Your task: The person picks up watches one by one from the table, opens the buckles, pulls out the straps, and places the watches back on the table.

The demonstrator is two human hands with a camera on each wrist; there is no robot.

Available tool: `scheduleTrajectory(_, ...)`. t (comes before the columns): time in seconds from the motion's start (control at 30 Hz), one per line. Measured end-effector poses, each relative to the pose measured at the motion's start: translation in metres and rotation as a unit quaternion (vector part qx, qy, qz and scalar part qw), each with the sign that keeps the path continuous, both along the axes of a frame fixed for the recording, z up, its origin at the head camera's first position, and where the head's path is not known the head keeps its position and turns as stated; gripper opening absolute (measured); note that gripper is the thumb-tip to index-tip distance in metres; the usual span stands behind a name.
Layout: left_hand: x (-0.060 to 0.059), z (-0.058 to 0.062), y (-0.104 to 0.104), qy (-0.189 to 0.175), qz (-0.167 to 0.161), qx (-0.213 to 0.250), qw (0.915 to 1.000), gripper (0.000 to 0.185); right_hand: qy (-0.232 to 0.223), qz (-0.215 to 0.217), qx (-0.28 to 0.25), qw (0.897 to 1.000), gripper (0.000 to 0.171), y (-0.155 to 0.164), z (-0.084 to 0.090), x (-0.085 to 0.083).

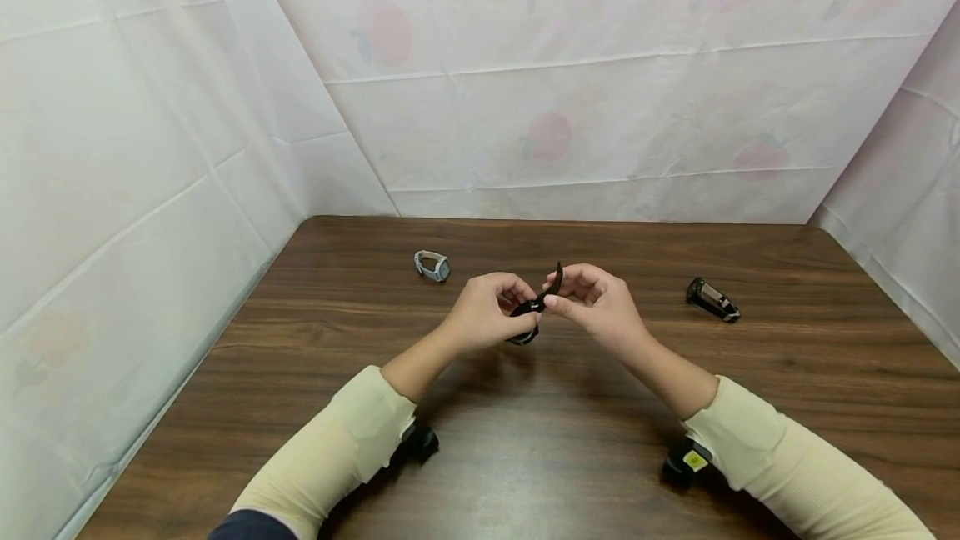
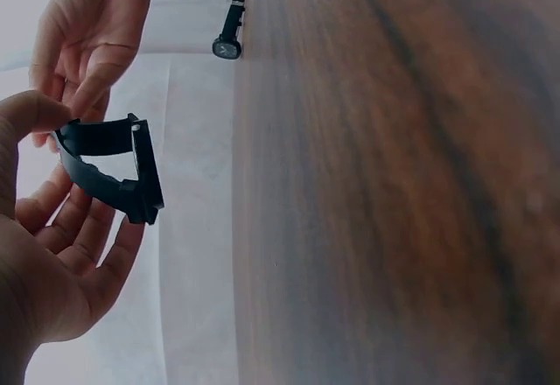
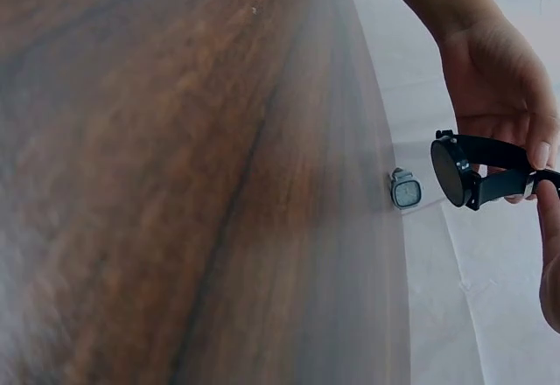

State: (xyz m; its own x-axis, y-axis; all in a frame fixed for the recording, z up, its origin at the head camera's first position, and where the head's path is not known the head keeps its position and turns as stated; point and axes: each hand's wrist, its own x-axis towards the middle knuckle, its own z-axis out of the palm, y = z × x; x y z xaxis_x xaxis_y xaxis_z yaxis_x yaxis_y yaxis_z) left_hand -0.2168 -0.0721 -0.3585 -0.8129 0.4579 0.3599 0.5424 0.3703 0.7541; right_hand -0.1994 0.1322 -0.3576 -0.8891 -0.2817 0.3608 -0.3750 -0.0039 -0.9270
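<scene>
Over the middle of the wooden table (image 1: 525,440), both hands hold one black wristwatch (image 1: 531,312). My left hand (image 1: 491,311) curls round its case and lower strap. My right hand (image 1: 581,294) pinches the free strap end, which sticks upward. In the left wrist view the black wristwatch (image 2: 114,171) forms a loop in the left hand (image 2: 52,254), with the right hand (image 2: 87,35) pinching the strap from above. The right wrist view shows the round dial of the black wristwatch (image 3: 472,171) side-on below the left hand (image 3: 494,79).
A grey-blue watch (image 1: 432,265) lies on the table at the back left, and shows again as the grey-blue watch (image 3: 405,191). A second black watch (image 1: 712,300) lies at the right, also visible as the second black watch (image 2: 229,39). White sheeting walls in three sides.
</scene>
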Motion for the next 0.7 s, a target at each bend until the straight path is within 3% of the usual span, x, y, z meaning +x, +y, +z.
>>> scheduleTrajectory(0.43, 0.0019, -0.0002, -0.0014, -0.03, -0.003, -0.019, 0.9994, 0.015, 0.009, 0.021, -0.042, 0.999, 0.03, -0.0028, -0.0056, 0.0017)
scheduleTrajectory(0.7, 0.0018, 0.0009, 0.0004, -0.019, -0.006, -0.008, 0.9998, 0.013, 0.012, -0.007, -0.033, 0.999, 0.027, -0.0009, -0.0039, 0.0026)
